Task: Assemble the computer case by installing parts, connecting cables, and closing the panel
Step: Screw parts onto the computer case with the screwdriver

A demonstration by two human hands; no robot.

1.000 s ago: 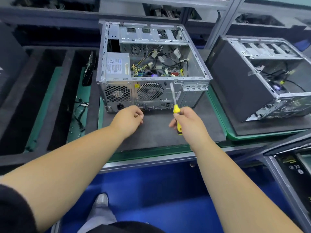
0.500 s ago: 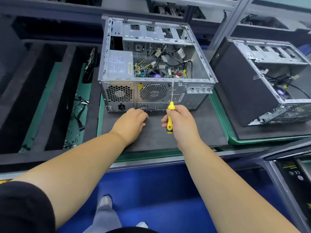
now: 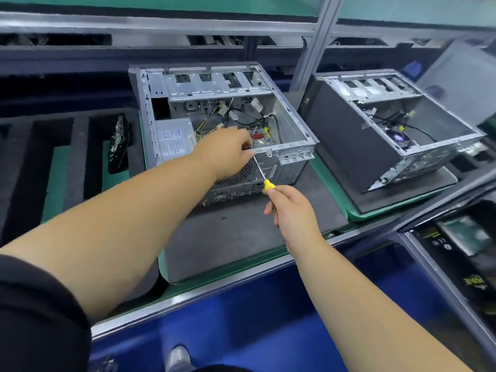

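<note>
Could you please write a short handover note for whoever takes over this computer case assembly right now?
Right hand grips the yellow-handled screwdriver, its shaft angled up to the case's rear top edge.
Left hand is at that same edge by the screwdriver tip, fingers curled; whether it pinches a screw cannot be seen.
The open computer case lies on the grey mat; power supply and cables inside. One small dark screw lies loose on the mat.
Done: internals appear fitted.
Left: finish the screw at the rear edge, close the side panel. No panel is in view. A second open case sits to the right.
</note>
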